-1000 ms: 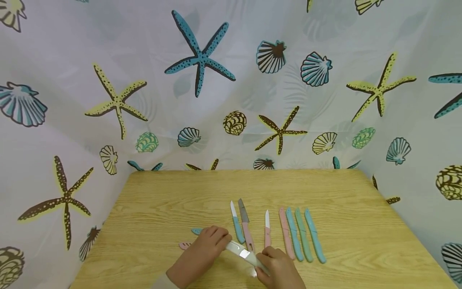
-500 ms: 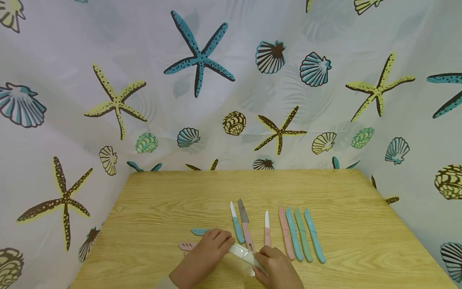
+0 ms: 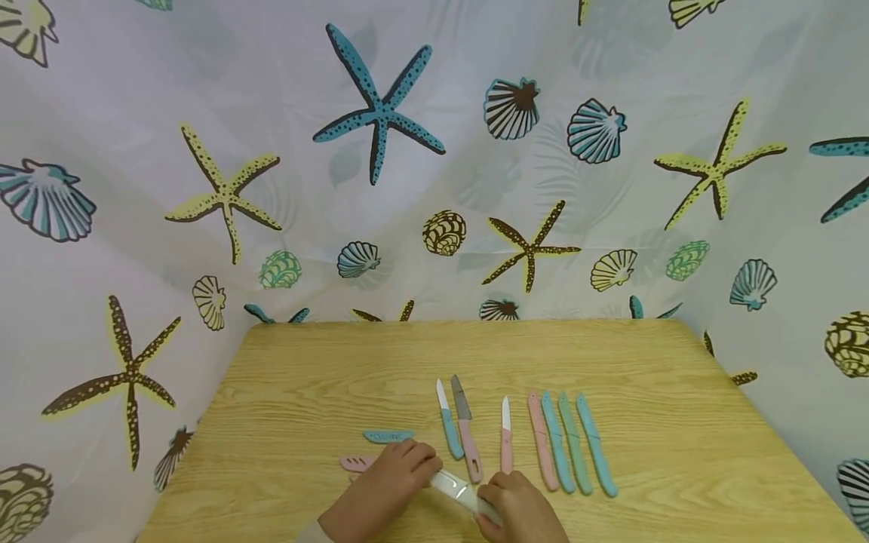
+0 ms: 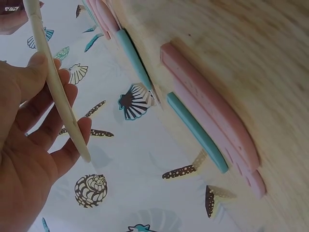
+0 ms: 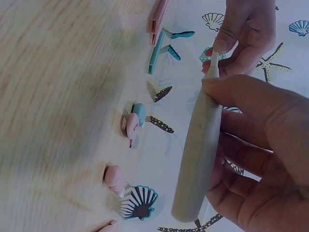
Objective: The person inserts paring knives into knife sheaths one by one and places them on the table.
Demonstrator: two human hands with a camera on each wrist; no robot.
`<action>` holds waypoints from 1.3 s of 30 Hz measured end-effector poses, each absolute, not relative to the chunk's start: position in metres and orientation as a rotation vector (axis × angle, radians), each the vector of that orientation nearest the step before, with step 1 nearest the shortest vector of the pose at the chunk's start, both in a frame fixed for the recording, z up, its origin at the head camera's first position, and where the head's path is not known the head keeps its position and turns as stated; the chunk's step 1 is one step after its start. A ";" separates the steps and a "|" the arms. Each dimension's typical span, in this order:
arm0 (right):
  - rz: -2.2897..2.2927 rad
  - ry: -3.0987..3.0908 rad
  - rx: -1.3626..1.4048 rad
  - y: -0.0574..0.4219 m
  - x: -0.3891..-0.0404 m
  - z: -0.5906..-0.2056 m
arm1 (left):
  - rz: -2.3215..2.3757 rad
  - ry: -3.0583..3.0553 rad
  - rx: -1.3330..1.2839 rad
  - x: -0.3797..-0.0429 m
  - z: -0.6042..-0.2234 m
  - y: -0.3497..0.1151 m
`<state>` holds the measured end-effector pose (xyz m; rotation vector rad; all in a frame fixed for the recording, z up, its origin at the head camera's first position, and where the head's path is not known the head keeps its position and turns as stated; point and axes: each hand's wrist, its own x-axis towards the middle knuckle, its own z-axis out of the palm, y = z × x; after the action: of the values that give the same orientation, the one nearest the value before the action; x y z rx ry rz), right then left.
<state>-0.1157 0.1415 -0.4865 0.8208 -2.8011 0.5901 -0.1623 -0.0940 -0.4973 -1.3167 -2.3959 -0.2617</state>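
A cream-white knife (image 3: 451, 485) in a matching sheath is held between both hands low over the table, slanting down to the right. My left hand (image 3: 396, 477) pinches the sheath end between thumb and fingers. The right hand (image 3: 519, 509) grips the handle (image 5: 197, 152), its thumb lying along the top. In the left wrist view the sheath (image 4: 59, 99) lies across the fingers, tip pointing down. No blade shows on this knife. Just beyond the hands lie a blue-handled knife (image 3: 451, 434), a pink knife with grey blade (image 3: 468, 449) and a small pink knife (image 3: 506, 450), all unsheathed.
On the left lie a blue sheath (image 3: 388, 436) and pink sheaths (image 3: 354, 462), partly hidden by the left forearm. Right of the bare knives stands a row of sheathed ones: pink (image 3: 541, 445), blue (image 3: 558, 445), green (image 3: 575, 445) and blue (image 3: 597, 449). A patterned curtain (image 3: 407, 286) surrounds the wooden table (image 3: 326, 362).
Both hands have shifted slightly toward the body and come a little closer together on the cream knife. More of the blue sheath and the pink knife's handle shows now.
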 end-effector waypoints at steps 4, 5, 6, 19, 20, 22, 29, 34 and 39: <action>0.571 -2.769 0.833 0.143 -0.117 -0.488 | -0.284 -2.410 -1.314 -0.164 -0.499 -0.092; 0.575 -2.766 0.833 0.143 -0.117 -0.488 | -0.285 -2.416 -1.317 -0.165 -0.499 -0.092; 0.581 -2.768 0.831 0.144 -0.118 -0.489 | -0.297 -2.427 -1.319 -0.166 -0.499 -0.092; 0.762 -2.927 0.195 0.204 -0.121 -0.483 | -0.394 -2.640 -0.939 -0.204 -0.505 -0.131; 0.756 -2.937 0.121 0.212 -0.121 -0.482 | -0.390 -2.656 -0.918 -0.206 -0.506 -0.133; 0.760 -2.947 0.001 0.231 -0.123 -0.481 | -0.393 -2.675 -0.894 -0.209 -0.507 -0.136; 0.739 -3.028 -0.288 0.288 -0.134 -0.483 | -0.357 -2.717 -0.879 -0.210 -0.511 -0.139; 0.764 -3.080 -0.376 0.307 -0.140 -0.492 | -0.364 -2.726 -0.884 -0.210 -0.514 -0.139; 0.780 -3.071 -0.430 0.311 -0.143 -0.502 | -0.342 -2.735 -0.878 -0.210 -0.517 -0.139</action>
<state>-0.1434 0.3113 -0.5019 -0.4304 -3.0706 0.7801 -0.2101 -0.1386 -0.5173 -0.8776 -2.7345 -0.3418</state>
